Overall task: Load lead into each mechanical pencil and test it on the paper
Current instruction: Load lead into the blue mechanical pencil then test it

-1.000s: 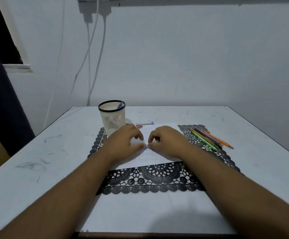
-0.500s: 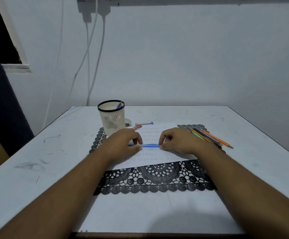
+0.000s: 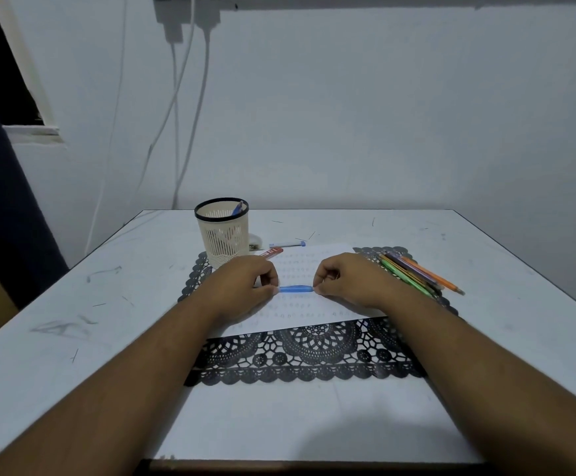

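Head view: the left hand (image 3: 242, 286) and the right hand (image 3: 348, 283) each pinch one end of a translucent blue pencil (image 3: 296, 289), holding it level just over the paper (image 3: 314, 304). Which end is the tip is hidden by the fingers.

Judging by the rows of small marks covering the thin white sheet, several tests look done. One pencil stands in the cup (image 3: 223, 231), a ribbed cream plastic basket with a dark rim, while a bunch of slim coloured pencils (image 3: 413, 271) lies on the mat (image 3: 314, 359) to the right, probably waiting their turn. A small red lead case (image 3: 272, 252) lies at the paper's far edge. The mat is black, lacy and scalloped; the desk (image 3: 74, 321) is smooth, pale and scuffed with grey streaks.
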Demonstrator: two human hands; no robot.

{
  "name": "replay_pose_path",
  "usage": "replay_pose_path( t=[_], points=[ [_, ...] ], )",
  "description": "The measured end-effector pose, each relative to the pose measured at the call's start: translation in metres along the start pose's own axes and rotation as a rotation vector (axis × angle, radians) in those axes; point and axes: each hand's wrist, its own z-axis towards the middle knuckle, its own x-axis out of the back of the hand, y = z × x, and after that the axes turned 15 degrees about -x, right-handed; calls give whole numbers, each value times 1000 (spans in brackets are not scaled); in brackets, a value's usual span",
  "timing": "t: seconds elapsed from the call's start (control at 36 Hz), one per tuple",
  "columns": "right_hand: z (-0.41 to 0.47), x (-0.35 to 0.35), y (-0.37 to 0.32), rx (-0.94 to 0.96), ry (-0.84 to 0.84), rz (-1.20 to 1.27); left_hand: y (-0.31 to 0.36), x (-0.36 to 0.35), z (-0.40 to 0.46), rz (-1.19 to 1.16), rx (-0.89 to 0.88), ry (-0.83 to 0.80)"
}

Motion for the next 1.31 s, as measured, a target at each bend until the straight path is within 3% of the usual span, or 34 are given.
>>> replay_pose_path(
  t=[0.72,0.97,1.31],
  points=[
    [8,-8,2,-52,150,12,-12,2,1,28,2,36],
    [-1,2,0,25,73,225,-14,1,1,6,-31,55],
    [2,1,1,26,76,203,-17,1,3,-26,-55,72]
  ],
)
